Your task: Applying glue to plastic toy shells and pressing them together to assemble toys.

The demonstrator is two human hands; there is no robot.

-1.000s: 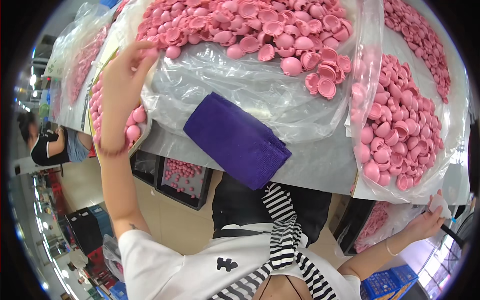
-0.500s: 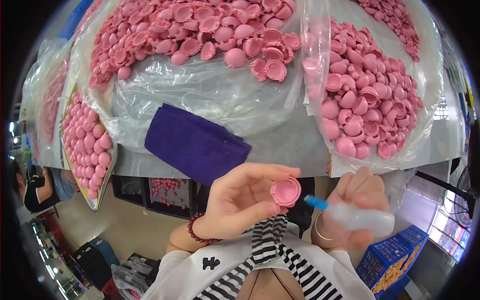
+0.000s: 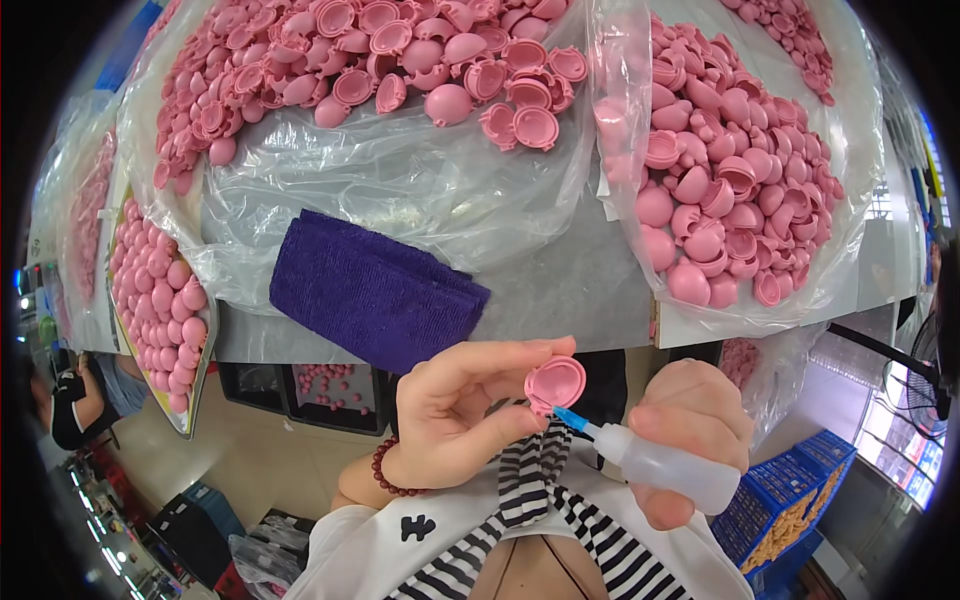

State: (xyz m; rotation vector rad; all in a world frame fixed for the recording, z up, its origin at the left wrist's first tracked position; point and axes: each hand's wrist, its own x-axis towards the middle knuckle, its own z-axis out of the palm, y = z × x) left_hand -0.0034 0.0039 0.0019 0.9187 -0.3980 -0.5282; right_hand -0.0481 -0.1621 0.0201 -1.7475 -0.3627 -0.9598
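Note:
Between the thumb and fingers of my left hand [image 3: 455,405] is a pink plastic half shell [image 3: 556,383], its hollow side facing me. My right hand [image 3: 695,430] grips a translucent squeeze bottle [image 3: 680,470] with a blue needle tip [image 3: 572,418]. That tip meets the lower rim of the shell, by its small tab; whether any liquid comes out is too small to tell. Just beyond my left hand, a folded purple cloth [image 3: 375,290] lies over the table's near edge.
Pink half shells [image 3: 400,60] are heaped on clear plastic sheeting across the table's far side. Another pile [image 3: 735,190] lies at the right. Closed pink balls [image 3: 155,300] fill a tray at the left. Below stand a black bin [image 3: 335,390] and blue crates [image 3: 780,510].
The bottle in my right hand has moved left, bringing its blue tip from beside the shell onto its lower rim. The shell has shifted slightly left in my left hand.

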